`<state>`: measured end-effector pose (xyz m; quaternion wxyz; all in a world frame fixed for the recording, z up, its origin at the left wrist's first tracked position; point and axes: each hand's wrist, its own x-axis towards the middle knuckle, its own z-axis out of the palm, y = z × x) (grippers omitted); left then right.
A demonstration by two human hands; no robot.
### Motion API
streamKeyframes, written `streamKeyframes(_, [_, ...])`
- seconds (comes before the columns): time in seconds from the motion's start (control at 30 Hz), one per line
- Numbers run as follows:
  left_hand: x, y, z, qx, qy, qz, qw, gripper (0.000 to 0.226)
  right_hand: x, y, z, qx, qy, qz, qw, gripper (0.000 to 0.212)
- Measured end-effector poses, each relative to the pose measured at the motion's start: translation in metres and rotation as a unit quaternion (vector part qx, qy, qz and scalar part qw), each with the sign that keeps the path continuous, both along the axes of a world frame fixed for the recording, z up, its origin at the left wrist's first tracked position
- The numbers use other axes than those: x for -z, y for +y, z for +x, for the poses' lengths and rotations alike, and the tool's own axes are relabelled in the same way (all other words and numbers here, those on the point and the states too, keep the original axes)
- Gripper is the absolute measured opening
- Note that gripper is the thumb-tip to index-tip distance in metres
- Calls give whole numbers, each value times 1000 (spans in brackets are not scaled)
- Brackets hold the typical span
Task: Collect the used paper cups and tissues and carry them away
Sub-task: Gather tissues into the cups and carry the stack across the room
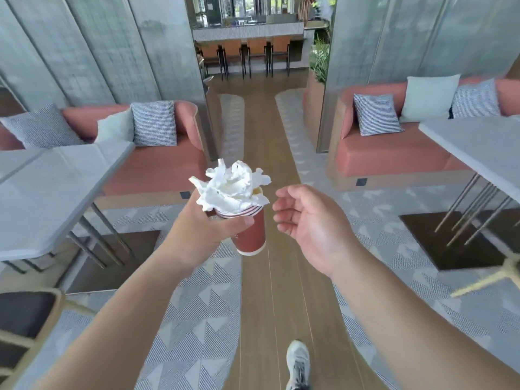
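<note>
Walking an aisle, left hand [213, 229] gripping stacked red cups [249, 235] stuffed with loose tissues [230, 190], right hand [306, 223] hovering slack and empty just beside, risking tissues spilling out if the cups are tipping mid-stride

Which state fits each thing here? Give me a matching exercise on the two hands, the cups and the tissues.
Things:
1. left hand
2. right hand
3. tissues
4. paper cups

States:
A. stuffed into the top cup
B. empty, fingers loosely curled
C. stacked, red
D. grips the cup stack

Pairs: 1-D, 2-B, 3-A, 4-C
</note>
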<state>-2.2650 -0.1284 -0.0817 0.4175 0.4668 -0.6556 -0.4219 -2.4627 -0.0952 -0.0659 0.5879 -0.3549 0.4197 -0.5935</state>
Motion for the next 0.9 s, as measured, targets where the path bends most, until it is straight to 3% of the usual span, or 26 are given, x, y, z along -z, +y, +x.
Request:
streamKeyframes(0.1, [5, -68, -12, -20, -18, 4, 1000, 82, 7, -71, -17, 1, -38, 0, 999, 18])
streamKeyframes(0.3, [-3, -187, -49, -66, -53, 14, 996, 75, -7, -198, -55, -8, -52, 1, 999, 19])
streamKeyframes(0.6, [-23, -307, -80, -51, -4, -35, 998, 67, -31, -320, -94, 0, -25, -25, 999, 19])
streamKeyframes(0.9, [-1, -436, -71, -32, 32, -10, 999, 70, 0, -439, -88, 5, 3, 7, 1000, 19])
